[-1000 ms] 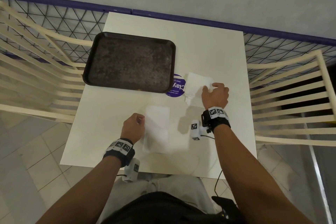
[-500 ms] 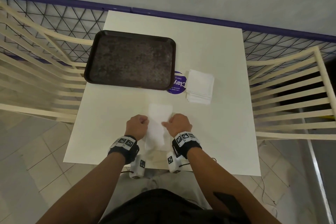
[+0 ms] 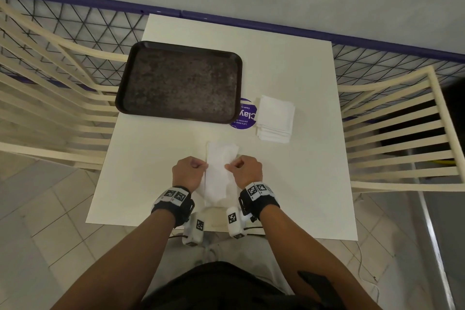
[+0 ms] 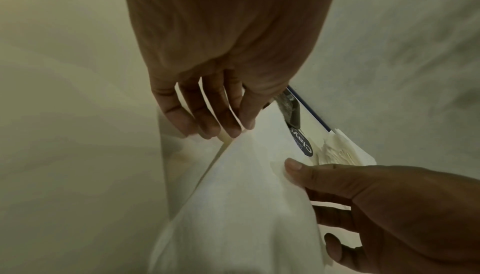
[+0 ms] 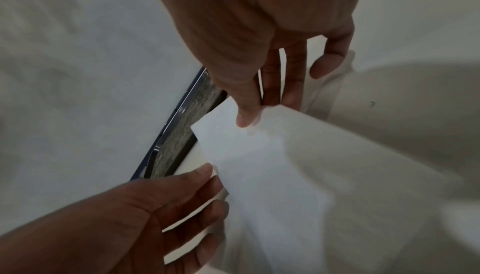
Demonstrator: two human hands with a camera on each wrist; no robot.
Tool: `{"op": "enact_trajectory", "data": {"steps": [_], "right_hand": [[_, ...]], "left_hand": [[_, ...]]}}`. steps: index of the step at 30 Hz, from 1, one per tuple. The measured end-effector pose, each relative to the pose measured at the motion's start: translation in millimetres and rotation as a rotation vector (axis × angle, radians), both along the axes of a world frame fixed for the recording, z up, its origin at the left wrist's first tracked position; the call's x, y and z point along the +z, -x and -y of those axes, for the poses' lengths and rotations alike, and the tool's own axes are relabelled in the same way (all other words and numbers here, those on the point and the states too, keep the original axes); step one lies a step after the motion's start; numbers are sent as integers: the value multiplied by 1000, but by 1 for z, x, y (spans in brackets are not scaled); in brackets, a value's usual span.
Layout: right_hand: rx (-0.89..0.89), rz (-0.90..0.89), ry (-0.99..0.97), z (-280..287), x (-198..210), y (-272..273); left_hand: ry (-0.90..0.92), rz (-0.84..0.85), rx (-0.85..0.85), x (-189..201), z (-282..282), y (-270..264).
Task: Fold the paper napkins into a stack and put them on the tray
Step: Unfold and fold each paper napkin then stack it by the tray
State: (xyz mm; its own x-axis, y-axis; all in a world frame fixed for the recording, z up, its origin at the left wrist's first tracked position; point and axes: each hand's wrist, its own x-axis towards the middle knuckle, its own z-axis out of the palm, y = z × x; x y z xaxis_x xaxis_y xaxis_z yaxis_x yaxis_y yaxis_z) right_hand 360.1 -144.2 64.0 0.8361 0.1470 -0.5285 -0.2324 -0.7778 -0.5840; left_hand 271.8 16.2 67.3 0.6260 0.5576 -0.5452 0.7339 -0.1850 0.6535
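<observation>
White paper is now caught between both hands: the napkin (image 3: 219, 171) lies near the front edge of the desk (image 3: 302, 184), and where a second ago the right hand (image 3: 247, 171) was far off at the napkin stack (image 3: 275, 118), it has come back and pinches the sheet's right edge, thumb on top. The left hand (image 3: 188, 173) pinches the left edge, as it did before. The right side of the sheet is lifted and buckled, which suggests a fold is just starting. The stack sits untouched to the right of the dark tray (image 3: 125, 98), partly over a purple sticker (image 3: 245, 114). Nothing is on the tray yet, so most of the task remains.
</observation>
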Motion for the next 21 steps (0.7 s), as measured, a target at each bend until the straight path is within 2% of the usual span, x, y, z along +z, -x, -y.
{"op": "enact_trajectory", "data": {"steps": [6,16,21], "right_hand": [[-22,44,-57,1,5,-3],[-60,30,-123,4,10,-4],[-132,-124,-307,-3,12,3]], "left_hand": [[53,-23,22,1,1,5],[99,98,-23,7,6,3],[185,212,73,8,4,-2]]}}
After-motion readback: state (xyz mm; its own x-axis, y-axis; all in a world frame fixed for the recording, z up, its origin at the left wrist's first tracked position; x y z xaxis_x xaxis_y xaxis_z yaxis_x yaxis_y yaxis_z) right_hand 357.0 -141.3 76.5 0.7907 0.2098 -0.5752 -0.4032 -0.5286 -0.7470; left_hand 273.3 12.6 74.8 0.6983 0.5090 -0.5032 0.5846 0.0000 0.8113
